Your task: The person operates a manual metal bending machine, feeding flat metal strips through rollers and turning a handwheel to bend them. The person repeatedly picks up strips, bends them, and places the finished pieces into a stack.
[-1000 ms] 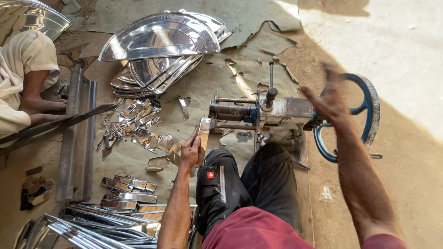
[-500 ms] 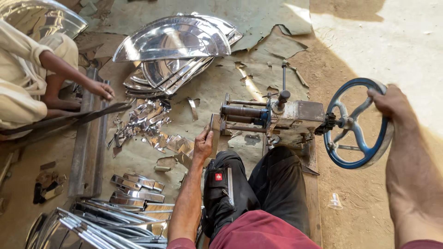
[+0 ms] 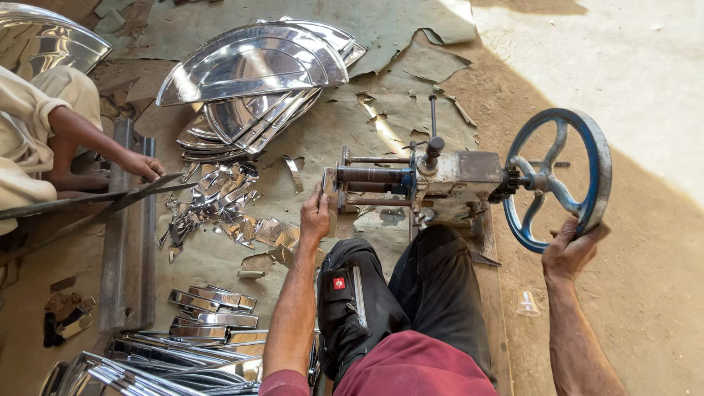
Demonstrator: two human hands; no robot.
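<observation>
The right hand [image 3: 572, 251] is closed on the lower rim of the blue wheel [image 3: 559, 178], at the right end of the machine [image 3: 433, 183] on the floor. The left hand [image 3: 316, 217] is pressed against a metal strip [image 3: 331, 192] at the machine's left end, fingers curled. Shiny scraps [image 3: 220, 205] are scattered further left, and curved sheets [image 3: 253, 73] are stacked beyond. Another person's hand [image 3: 143, 166] rests at far left.
</observation>
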